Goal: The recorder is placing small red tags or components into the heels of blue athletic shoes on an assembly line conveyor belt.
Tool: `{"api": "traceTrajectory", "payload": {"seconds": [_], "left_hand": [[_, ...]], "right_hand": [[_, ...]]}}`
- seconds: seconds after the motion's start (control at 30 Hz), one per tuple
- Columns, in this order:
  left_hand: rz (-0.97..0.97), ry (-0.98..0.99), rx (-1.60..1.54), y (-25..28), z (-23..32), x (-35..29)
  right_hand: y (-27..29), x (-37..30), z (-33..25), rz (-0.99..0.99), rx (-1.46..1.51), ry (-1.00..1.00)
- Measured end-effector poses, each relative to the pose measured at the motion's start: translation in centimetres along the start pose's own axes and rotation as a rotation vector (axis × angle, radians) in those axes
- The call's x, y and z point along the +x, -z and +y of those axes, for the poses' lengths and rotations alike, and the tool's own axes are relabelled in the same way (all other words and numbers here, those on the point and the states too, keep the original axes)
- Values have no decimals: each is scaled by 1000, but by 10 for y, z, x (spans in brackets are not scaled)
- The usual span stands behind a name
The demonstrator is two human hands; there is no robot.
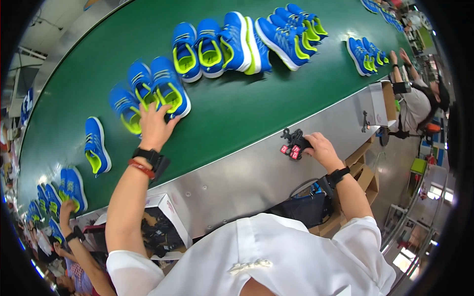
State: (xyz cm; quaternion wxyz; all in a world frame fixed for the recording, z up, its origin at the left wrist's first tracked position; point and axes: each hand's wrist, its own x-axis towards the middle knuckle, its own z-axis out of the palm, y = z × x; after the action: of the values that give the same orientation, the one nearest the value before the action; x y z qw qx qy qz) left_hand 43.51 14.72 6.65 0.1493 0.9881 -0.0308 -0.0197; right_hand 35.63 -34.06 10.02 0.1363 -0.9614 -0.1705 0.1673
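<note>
My left hand (155, 127) is closed at the heel ends of several blue sneakers with lime-green linings, its fingers reaching into the openings. The right sneaker (169, 84) of this group lies on the green belt, while the left sneaker (123, 104) looks smeared by motion. On the metal ledge, my right hand (323, 150) has its thumb and fingers around the edge of a small bunch of black plastic hooks (296, 140) with red-and-white tags. How many hooks it grips is hidden.
A row of blue sneakers (232, 42) stands farther up the green belt (237, 113). One sneaker (95, 143) lies at left. An open box (170, 217) of black items sits below the metal ledge (232, 182). Co-workers' hands (402, 59) and another hand (67, 209) are beside the belt.
</note>
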Motion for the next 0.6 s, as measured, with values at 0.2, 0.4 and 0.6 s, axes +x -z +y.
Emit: {"api": "traceTrajectory", "payload": {"seconds": [0.2, 0.4, 0.6], "left_hand": [[0, -175, -15, 61, -35, -41], [-74, -122, -123, 62, -85, -71], [-18, -129, -134, 72, -96, -72]], "right_hand": [[-12, -6, 14, 106, 35, -114], [-2, -20, 9, 127, 65, -296], [3, 18, -87, -37, 757, -362]]}}
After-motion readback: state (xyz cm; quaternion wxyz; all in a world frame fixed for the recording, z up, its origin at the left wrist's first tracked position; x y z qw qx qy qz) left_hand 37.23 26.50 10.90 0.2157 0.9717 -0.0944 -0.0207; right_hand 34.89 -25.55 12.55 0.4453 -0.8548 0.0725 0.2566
